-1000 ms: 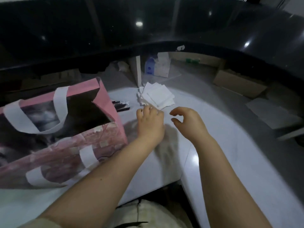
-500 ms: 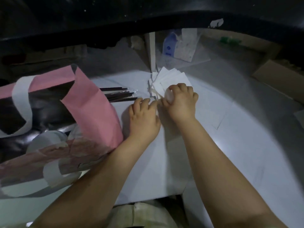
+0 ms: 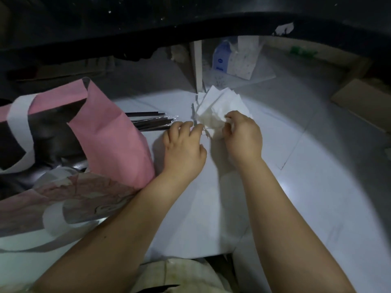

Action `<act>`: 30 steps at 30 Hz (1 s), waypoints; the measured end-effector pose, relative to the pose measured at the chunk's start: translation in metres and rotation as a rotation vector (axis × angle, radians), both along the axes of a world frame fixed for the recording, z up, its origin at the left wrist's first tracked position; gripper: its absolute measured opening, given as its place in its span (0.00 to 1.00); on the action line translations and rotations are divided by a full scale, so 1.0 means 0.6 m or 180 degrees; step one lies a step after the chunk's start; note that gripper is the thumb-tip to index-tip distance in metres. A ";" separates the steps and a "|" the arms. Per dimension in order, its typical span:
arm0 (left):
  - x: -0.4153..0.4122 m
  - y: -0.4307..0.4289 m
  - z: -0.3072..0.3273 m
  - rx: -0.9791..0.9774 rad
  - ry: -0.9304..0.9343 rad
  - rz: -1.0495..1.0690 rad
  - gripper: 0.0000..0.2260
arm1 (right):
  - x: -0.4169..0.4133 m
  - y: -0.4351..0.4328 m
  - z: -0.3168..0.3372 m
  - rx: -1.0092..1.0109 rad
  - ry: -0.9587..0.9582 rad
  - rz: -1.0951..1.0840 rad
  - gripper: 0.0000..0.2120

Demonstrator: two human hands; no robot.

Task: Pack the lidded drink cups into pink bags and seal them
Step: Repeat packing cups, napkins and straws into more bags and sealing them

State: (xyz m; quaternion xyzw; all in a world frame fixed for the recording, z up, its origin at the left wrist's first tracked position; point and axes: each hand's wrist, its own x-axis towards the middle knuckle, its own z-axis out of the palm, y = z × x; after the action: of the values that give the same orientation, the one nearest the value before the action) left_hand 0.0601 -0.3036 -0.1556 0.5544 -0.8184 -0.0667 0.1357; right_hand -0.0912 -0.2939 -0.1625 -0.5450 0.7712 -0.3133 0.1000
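A white table point(image 3: 317, 187) is seen from above. A pink bag point(image 3: 118, 140) with white handles is set open at the left, and a blurred clear lid point(image 3: 57, 173) can be made out in its mouth. Black straws point(image 3: 152, 123) are laid just beside the bag. A top napkin from the napkins point(image 3: 220, 102) is pinched in the curled fingers of the right hand point(image 3: 243, 140). The left hand point(image 3: 184, 149) is laid palm down, its fingers nearly straight and touching the pile's left edge.

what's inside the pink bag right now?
Through the open mouth of the pink bag, one pale rounded lid shows, probably a cup's. The rest inside is dark; the bag's walls hide the cup body and anything beside it.
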 end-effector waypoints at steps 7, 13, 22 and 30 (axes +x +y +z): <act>-0.018 0.013 0.053 0.0043 -0.0095 -0.0122 0.22 | -0.003 0.044 0.049 -0.0602 -0.0669 -0.0498 0.07; -0.026 0.030 0.131 0.0049 -0.0077 -0.0353 0.21 | -0.008 0.085 0.119 -0.0970 -0.1027 -0.0785 0.07; 0.023 0.066 0.293 -0.0355 0.0099 -0.0687 0.18 | 0.044 0.123 0.280 -0.1210 -0.0820 -0.0704 0.07; 0.179 0.050 0.394 -0.0369 0.0492 -0.0291 0.16 | 0.173 0.127 0.385 -0.1424 -0.0869 -0.0211 0.08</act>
State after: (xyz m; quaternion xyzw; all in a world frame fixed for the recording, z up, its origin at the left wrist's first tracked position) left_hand 0.1677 -0.2739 0.0806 0.5009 -0.8324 -0.0679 0.2271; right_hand 0.0126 -0.2179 0.0683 -0.4806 0.6796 -0.5498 0.0698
